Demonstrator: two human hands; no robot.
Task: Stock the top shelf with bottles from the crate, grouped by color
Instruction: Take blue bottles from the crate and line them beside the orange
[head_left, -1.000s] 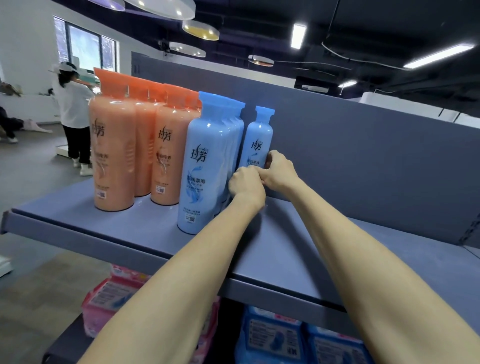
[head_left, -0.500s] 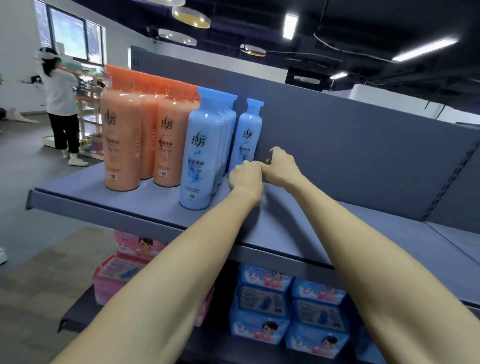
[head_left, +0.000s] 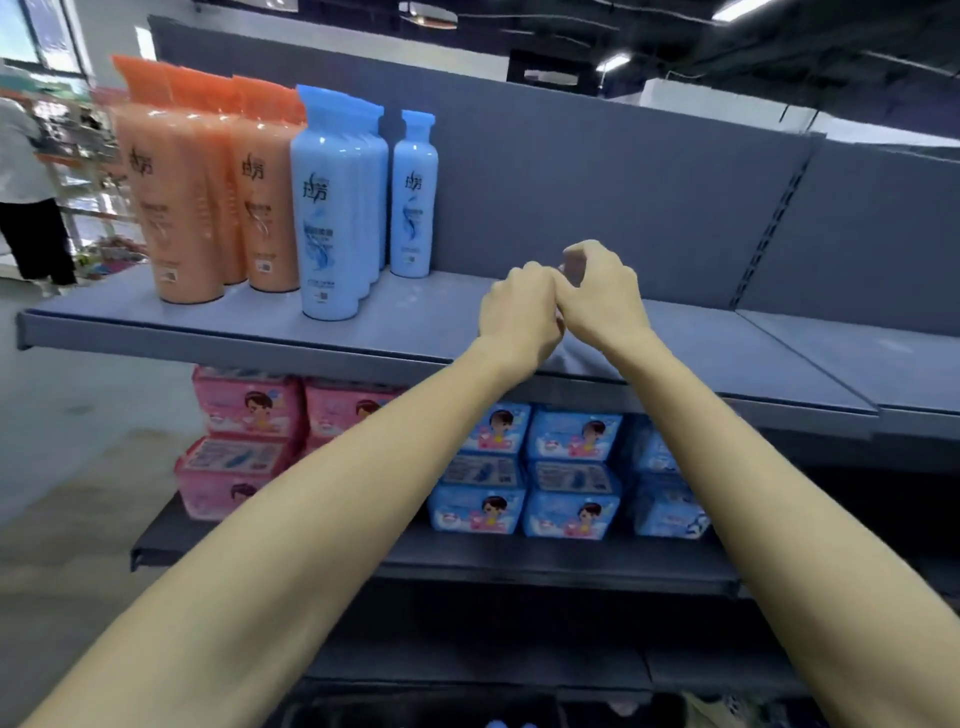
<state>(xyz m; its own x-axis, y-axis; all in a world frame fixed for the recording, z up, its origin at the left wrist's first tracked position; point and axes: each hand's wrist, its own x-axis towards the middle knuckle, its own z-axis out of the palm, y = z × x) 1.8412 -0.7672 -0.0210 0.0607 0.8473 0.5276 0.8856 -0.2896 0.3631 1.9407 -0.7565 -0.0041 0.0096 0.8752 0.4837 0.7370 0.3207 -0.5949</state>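
Note:
On the grey top shelf (head_left: 441, 322) stand several orange bottles (head_left: 176, 208) at the left and, right of them, a row of blue bottles (head_left: 332, 208) with one more blue bottle (head_left: 413, 197) at the back. My left hand (head_left: 519, 317) and my right hand (head_left: 602, 296) hover together over the shelf's middle, well right of the blue bottles. Both have fingers curled and hold nothing. The crate is out of view.
The shelf below holds pink packs (head_left: 244, 441) at the left and blue packs (head_left: 524, 473) in the middle. The grey back panel (head_left: 597, 182) rises behind the top shelf. A person (head_left: 26, 197) stands at the far left on the floor.
Both hands have pulled back from the rear blue bottle and moved right, away from the bottles. The view has tilted down and shifted, showing more of the lower shelf.

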